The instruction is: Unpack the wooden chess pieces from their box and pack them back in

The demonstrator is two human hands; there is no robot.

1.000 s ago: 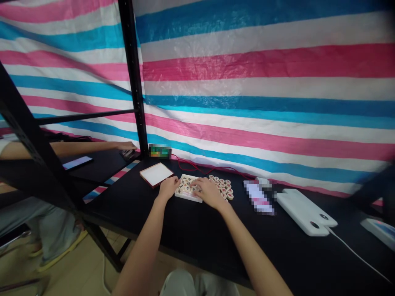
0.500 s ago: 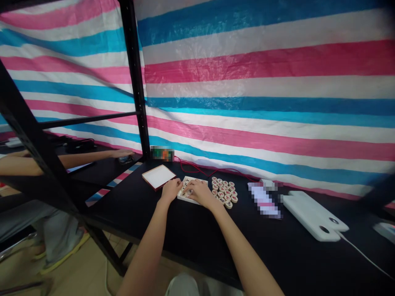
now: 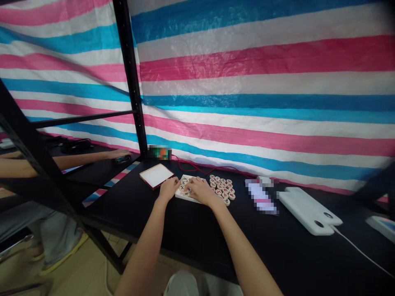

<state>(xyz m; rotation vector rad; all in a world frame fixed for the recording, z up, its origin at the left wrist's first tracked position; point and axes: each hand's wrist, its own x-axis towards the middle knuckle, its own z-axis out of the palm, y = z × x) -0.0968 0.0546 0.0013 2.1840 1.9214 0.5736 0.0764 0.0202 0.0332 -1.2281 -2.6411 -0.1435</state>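
A shallow white box lies on the black table, holding round Chinese chess pieces with dark characters. My left hand is at its left side, fingers curled against the edge. Over the box reaches my right hand, its bent fingertips down at a piece inside and its palm covering the right part of the contents. Just right of the box, loose Chinese chess pieces lie in close rows, many with red characters. On the left is an open box lid, white inside with a reddish-brown rim.
A pixelated paper and a white device with a cable lie to the right. Red wire runs along the back by a striped sheet. Black frame posts stand left; beyond them reaches another person's arm.
The view has shifted slightly. My left hand stays by the box edge, and my right fingers have moved a little over the pieces inside, showing more of them.
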